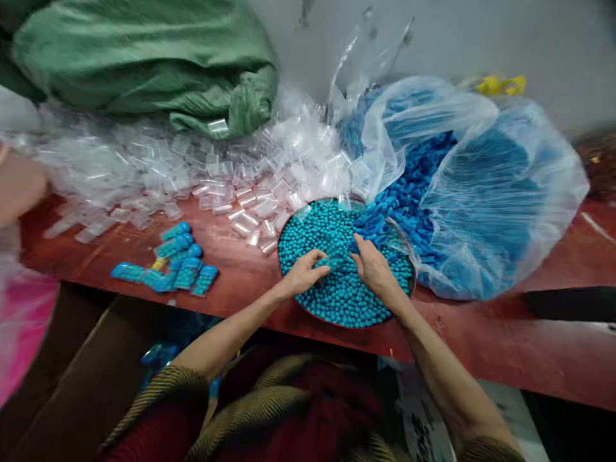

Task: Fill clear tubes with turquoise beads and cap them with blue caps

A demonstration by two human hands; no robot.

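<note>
A wide round tray (321,319) full of small turquoise balls (351,298) stands before me. Over its middle my left hand (305,272) is closed in a pinch on a clear plastic tube (331,249), which looks to have turquoise balls in it. To the right my right hand (375,268) has thumb and forefinger curled towards the tube, beside blue plastic caps (373,224) that spill over the tray's back edge. What lies between those right fingertips is too small to make out.
Empty clear tubes (250,205) are heaped behind and left. Filled, blue-capped tubes (187,273) lie on the red table (255,282). A translucent bag (500,212) of blue caps leans at right; a green sack (144,58) stands behind. Part of another person (22,186) shows at far left.
</note>
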